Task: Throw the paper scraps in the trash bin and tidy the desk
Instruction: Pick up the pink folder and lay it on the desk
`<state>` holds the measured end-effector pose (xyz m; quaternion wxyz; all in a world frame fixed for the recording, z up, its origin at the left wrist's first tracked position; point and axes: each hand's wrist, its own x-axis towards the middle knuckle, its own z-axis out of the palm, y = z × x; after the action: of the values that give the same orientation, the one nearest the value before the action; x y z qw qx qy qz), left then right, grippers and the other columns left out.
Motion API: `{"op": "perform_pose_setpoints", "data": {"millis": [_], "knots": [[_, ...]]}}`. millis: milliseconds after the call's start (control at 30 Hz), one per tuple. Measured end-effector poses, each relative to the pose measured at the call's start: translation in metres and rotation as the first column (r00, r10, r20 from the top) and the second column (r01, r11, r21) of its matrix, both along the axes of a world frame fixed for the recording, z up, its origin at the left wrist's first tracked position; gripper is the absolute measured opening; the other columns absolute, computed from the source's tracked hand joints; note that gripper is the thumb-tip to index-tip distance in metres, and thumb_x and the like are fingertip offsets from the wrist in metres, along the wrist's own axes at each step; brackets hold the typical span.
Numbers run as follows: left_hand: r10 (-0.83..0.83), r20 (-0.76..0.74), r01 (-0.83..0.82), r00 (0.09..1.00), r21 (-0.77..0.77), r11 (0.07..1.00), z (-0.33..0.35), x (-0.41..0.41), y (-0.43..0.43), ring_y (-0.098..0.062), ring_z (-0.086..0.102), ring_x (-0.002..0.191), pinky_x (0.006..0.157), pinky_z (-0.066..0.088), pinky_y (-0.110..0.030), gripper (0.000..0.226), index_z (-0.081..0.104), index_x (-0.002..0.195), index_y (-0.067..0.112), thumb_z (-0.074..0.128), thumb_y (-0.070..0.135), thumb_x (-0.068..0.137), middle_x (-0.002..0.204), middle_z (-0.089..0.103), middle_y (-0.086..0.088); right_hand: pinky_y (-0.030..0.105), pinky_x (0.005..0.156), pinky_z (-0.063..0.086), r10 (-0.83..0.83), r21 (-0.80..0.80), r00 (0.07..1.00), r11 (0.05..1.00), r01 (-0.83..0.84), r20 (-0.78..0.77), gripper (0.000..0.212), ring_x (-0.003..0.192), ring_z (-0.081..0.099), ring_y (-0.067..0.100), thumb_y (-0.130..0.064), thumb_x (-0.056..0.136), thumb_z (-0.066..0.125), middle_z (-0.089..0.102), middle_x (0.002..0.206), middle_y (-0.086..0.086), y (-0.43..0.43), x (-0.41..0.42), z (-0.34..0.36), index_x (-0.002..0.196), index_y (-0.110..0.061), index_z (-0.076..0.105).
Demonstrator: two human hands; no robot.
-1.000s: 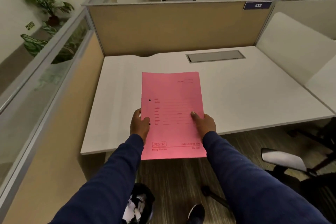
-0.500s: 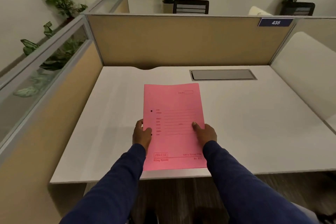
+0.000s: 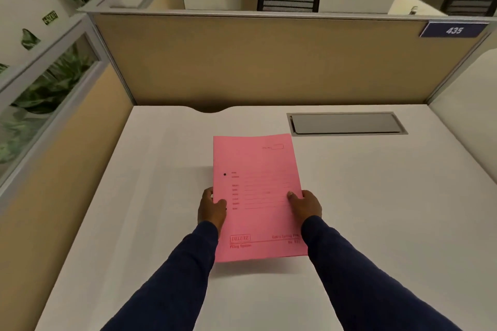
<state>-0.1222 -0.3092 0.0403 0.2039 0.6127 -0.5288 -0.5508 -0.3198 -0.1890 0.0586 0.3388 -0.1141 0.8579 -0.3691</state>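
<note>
Cubicle table (image 3: 376, 223), bare — pink folder (image 3: 258, 196), gripped by left hand (image 3: 212, 209) and right hand (image 3: 305, 205), now carried fully over it — placement likely next.

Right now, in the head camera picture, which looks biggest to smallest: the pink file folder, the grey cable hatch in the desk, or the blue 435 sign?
1. Pink file folder, though nearest the camera.
2. Grey cable hatch.
3. Blue 435 sign, farthest away.

desk (image 3: 376, 209): white, partitioned | set in top: grey cable hatch (image 3: 345, 123), far right
</note>
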Motion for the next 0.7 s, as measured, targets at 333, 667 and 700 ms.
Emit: {"op": "perform_pose_setpoints", "data": {"millis": [333,667,700], "knots": [[-0.17,0.226,0.191,0.959,-0.071,0.979,-0.044,-0.048,-0.092,-0.026,0.051,0.119,0.099,0.047,-0.042,0.06,0.032,0.148,0.018,0.055,0.013,0.094,0.139,0.045,-0.012,0.048,0.104,0.048,0.043,0.083,0.986,0.996,-0.03,-0.16,0.064,0.128,0.052,0.033,-0.033,0.096,0.063,0.051,0.145,0.012,-0.087,-0.039,-0.045,0.152,-0.02,0.034],[-0.526,0.727,0.824,0.441,-0.095,0.559,-0.1,-0.076,-0.134,-0.026,-0.036,0.146,0.121,-0.016,-0.048,0.089,-0.039,0.145,0.024,0.022,0.065,0.096,0.152,-0.049,-0.004,0.049,0.125,-0.001,0.702,0.527,0.648,0.685,-0.502,-0.296,0.082,0.154,-0.016,0.033,-0.062,0.1,0.032,-0.02,0.167,0.009,-0.142,-0.064,-0.098,0.16,-0.024,-0.008],[-0.52,0.733,0.822,0.439,-0.094,0.562,-0.103,-0.081,-0.143,-0.026,-0.036,0.145,0.121,-0.017,-0.048,0.088,-0.039,0.145,0.024,0.021,0.065,0.096,0.152,-0.049,-0.004,0.049,0.126,-0.001,0.705,0.529,0.643,0.684,-0.503,-0.3,0.082,0.154,-0.017,0.034,-0.062,0.1,0.031,-0.021,0.167,0.009,-0.152,-0.069,-0.101,0.16,-0.023,-0.009]]}}
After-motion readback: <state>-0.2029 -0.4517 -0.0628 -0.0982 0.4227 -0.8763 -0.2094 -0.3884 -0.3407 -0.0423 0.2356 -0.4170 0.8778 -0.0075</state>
